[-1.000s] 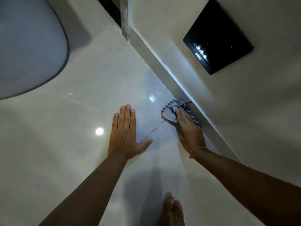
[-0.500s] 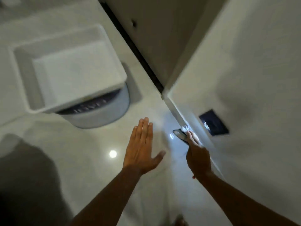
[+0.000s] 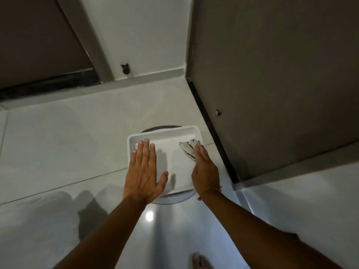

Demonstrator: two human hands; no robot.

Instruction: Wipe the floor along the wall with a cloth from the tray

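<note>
Head view, shallow white rectangular plastic tray (image 3: 134, 144) sat on a round grey stool (image 3: 174, 198) on pale glossy floor tiles (image 3: 58, 142); left hand (image 3: 143, 171) hovered flat, fingers spread, over the tray; right hand (image 3: 204, 167) held the striped blue-white cloth (image 3: 187, 149) over the tray's right side, fingers closed on it; bare toes (image 3: 200, 261) at bottom edge

Left hand (image 3: 142, 171) flat, fingers (image 3: 144, 150) spread, right hand (image 3: 204, 167) fingers extended
</note>
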